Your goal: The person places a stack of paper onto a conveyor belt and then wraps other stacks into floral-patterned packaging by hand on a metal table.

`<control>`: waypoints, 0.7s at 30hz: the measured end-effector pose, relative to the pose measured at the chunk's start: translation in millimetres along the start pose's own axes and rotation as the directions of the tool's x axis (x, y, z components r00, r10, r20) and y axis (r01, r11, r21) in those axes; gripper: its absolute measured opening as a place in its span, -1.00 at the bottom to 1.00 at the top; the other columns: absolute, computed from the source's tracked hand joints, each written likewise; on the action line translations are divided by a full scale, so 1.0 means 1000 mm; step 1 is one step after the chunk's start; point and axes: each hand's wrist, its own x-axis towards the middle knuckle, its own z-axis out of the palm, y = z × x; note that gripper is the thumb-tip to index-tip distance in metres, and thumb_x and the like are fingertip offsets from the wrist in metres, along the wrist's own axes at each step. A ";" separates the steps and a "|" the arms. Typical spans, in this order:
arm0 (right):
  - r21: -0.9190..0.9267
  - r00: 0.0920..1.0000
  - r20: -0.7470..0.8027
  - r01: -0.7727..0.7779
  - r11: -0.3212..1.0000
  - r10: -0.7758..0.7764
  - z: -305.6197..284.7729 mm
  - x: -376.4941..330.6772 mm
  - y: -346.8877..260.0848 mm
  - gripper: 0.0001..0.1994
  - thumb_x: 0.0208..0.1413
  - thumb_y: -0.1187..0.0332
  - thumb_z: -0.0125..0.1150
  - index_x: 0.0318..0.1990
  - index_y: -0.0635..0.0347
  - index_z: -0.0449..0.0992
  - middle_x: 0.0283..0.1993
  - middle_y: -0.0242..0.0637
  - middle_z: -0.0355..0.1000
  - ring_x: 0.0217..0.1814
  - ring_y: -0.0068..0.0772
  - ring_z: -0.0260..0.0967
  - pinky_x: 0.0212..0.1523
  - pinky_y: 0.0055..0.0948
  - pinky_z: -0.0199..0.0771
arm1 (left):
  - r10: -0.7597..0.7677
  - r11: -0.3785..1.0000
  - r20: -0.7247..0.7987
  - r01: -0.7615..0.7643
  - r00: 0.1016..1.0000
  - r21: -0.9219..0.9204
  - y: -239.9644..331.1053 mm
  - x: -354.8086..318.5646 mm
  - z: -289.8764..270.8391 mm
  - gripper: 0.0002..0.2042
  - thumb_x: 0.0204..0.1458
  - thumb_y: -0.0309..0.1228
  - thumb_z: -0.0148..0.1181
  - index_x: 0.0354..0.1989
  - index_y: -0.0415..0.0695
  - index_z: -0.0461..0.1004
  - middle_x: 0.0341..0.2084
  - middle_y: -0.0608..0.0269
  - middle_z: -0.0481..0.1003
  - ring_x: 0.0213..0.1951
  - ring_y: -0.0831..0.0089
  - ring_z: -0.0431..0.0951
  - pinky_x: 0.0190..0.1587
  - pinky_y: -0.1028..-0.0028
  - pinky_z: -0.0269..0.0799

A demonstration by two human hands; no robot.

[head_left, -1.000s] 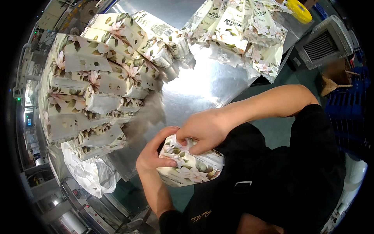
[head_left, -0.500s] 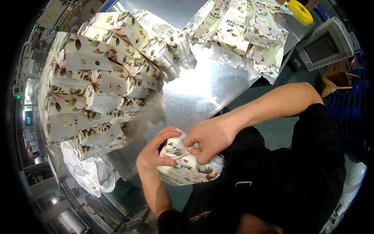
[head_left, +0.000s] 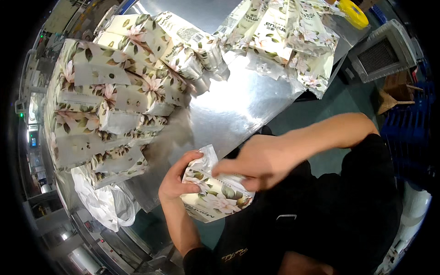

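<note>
- Dark lettering runs along the lower side of the flowered pack point(head_left: 221, 200) that I hold before my body, just off the near edge of the metal table point(head_left: 224, 114).
- Similar print, with a barcode on one, marks the stacked packs point(head_left: 107, 85) at left and the loose packs point(head_left: 279, 34) at far right.
- Gold script shows on my black clothing point(head_left: 256, 236).
- My left hand point(head_left: 174, 182) grips the pack's left end, thumb on the near side, fingers around the far corner.
- My right hand point(head_left: 259, 164), slightly blurred, reaches in from the right, forearm slanting, finger and thumb apart over the top; I cannot tell whether they pinch the film.
</note>
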 end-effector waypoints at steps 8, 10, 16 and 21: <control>-0.024 0.971 0.233 0.053 0.998 -0.046 0.000 0.031 0.024 -0.61 0.05 0.30 0.19 0.04 0.11 0.34 -0.49 -0.11 0.45 -0.39 0.10 0.46 -0.36 -0.03 0.39 | 0.004 1.000 -0.003 -0.004 1.000 -0.001 0.000 0.001 0.008 -0.14 -0.30 -0.39 0.63 0.28 -0.26 0.34 0.28 0.11 0.23 0.32 0.27 0.24 0.35 0.34 0.06; 0.144 0.953 0.297 0.016 0.990 -0.058 0.001 0.037 0.026 -0.64 0.04 0.30 0.23 -0.01 0.16 0.38 -0.47 -0.12 0.44 -0.37 -0.01 0.47 -0.33 -0.11 0.40 | 0.006 1.000 -0.001 -0.006 1.000 0.004 -0.002 0.000 0.009 -0.14 -0.30 -0.38 0.63 0.28 -0.26 0.35 0.29 0.11 0.23 0.33 0.27 0.23 0.35 0.34 0.06; 0.473 0.737 0.635 -0.132 0.871 -0.234 0.026 0.008 0.029 -0.85 0.09 0.36 0.20 -0.25 0.22 0.51 -0.44 -0.18 0.45 -0.37 -0.32 0.40 -0.32 -0.27 0.39 | 0.034 0.997 -0.070 -0.039 0.997 -0.073 -0.018 -0.010 0.003 -0.12 -0.33 -0.41 0.63 0.28 -0.28 0.33 0.23 0.07 0.32 0.27 0.25 0.34 0.31 0.33 0.16; 0.415 0.956 0.292 -0.111 0.903 -0.016 0.015 -0.027 0.017 -0.73 0.09 0.44 0.19 -0.03 0.19 0.46 -0.56 -0.28 0.39 -0.52 -0.34 0.35 -0.42 -0.32 0.35 | 0.027 0.941 -0.190 -0.089 0.981 -0.326 -0.033 -0.025 0.010 -0.06 -0.34 -0.47 0.62 0.33 -0.31 0.25 0.14 0.05 0.44 0.18 0.25 0.46 0.24 0.31 0.31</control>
